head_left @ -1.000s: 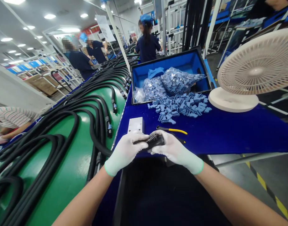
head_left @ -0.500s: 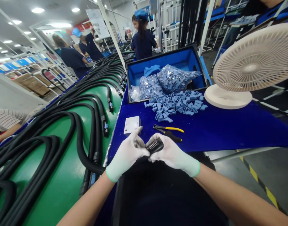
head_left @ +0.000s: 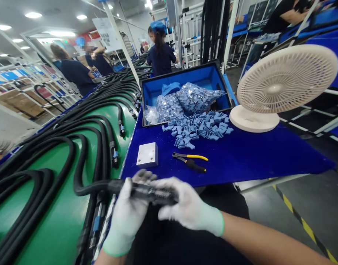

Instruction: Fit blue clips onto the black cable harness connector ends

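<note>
Both my hands wear white gloves with mint cuffs. A black corrugated hose (head_left: 115, 186) comes in from the left, and its dark end fitting (head_left: 153, 194) lies across my hands, blurred by motion. My left hand (head_left: 132, 206) is wrapped round the hose just behind the fitting, thumb on top. My right hand (head_left: 182, 202) closes on the fitting's far end, where light coil-like rings show. Beyond my hands on the blue cloth lie a silvery metal block (head_left: 147, 154) and end-cutting pliers (head_left: 189, 158) with one yellow and one black handle.
Small blue plastic clips (head_left: 199, 129) are heaped before a tilted blue bin (head_left: 182, 73) holding bagged clips. A beige fan (head_left: 273, 88) stands at the right. Several black hoses (head_left: 66, 140) cover the green table (head_left: 61, 206) at left. Co-workers (head_left: 159, 51) stand farther back.
My left hand has moved left and down and now holds the hose behind the fitting. More of the fitting shows between my hands. The whole view has shifted slightly.
</note>
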Motion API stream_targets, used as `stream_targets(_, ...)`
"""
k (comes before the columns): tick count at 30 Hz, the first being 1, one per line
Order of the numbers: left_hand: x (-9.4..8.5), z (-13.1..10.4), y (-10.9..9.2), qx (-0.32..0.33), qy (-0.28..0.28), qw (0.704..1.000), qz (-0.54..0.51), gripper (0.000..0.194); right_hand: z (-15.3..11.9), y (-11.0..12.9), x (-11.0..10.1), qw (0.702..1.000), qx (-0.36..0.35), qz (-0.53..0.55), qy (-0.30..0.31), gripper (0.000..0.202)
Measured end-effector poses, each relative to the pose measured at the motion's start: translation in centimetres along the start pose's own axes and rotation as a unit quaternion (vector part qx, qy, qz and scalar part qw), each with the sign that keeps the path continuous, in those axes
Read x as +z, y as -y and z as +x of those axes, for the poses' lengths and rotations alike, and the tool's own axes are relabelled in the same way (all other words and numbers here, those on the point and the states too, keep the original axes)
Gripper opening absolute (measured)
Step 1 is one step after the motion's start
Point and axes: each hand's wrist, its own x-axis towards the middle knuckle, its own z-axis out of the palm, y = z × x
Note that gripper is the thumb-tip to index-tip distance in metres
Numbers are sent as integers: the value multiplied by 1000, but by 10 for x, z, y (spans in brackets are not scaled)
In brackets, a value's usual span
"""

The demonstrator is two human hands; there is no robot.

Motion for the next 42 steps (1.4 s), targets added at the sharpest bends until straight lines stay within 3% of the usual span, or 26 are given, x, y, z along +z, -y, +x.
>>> stream_targets(1, -5, 5, -4, 7, -36, 998, -50, 23, 3, 1, -8, 995, -19, -86, 52, 48)
stream_targets(2, -10, 11, -10, 15, -68, 994, -88, 20, 10, 2, -20, 979, -37, -192, 58, 40)
stream_targets(3, -14, 16, -18, 26, -96, 987, -125, 21, 19, 5, -36, 950, -45, -309, 23, 29)
stream_targets(4, -17, 22, -26, 41, -112, 982, -147, 23, 30, 7, -55, 899, -37, -431, -64, 22)
stream_targets(5, -19, 27, -35, 62, -115, 980, -151, 23, 42, 9, -74, 830, -5, -540, -141, 24)
stream_targets(7, -19, 38, -53, 111, -89, 983, -116, 19, 63, 9, -107, 709, 65, -678, -184, 27)
stream_targets(8, -18, 45, -61, 134, -73, 984, -96, 18, 71, 6, -120, 673, 83, -715, -171, 26)
stream_targets(10, -13, 64, -75, 172, -45, 982, -63, 19, 79, -3, -136, 651, 80, -742, -140, 20)
stream_targets(12, -9, 88, -84, 210, -30, 977, -29, 21, 79, -13, -145, 680, 53, -715, -155, 15)
stream_targets(16, -3, 134, -91, 263, -28, 963, 39, 22, 71, -25, -160, 801, 25, -545, -245, 23)
stream_targets(18, -2, 147, -90, 269, -30, 961, 64, 22, 71, -24, -164, 850, 25, -457, -260, 34)
stream_targets(20, -2, 152, -89, 270, -23, 960, 75, 22, 72, -23, -165, 876, 25, -409, -255, 38)
stream_targets(24, -9, 151, -84, 256, 6, 963, 82, 23, 74, -21, -164, 881, 13, -417, -224, 31)
stream_targets(28, -15, 152, -72, 252, -20, 965, 72, 25, 71, -17, -160, 893, 1, -398, -208, 30)
stream_targets(31, -16, 155, -63, 264, -58, 957, 103, 27, 78, 3, -141, 918, -44, -313, -241, 32)
stream_targets(33, -16, 157, -62, 258, -58, 956, 127, 29, 92, 22, -116, 924, -83, -297, -226, 33)
stream_targets(36, -19, 157, -67, 240, -35, 958, 155, 31, 128, 42, -67, 922, -118, -364, -58, 21)
stream_targets(38, -23, 157, -71, 242, -30, 954, 175, 30, 154, 40, -38, 909, -113, -398, 48, 14)
stream_targets(42, -31, 159, -71, 248, -37, 949, 193, 31, 194, 12, -2, 898, -57, -419, 120, 17)
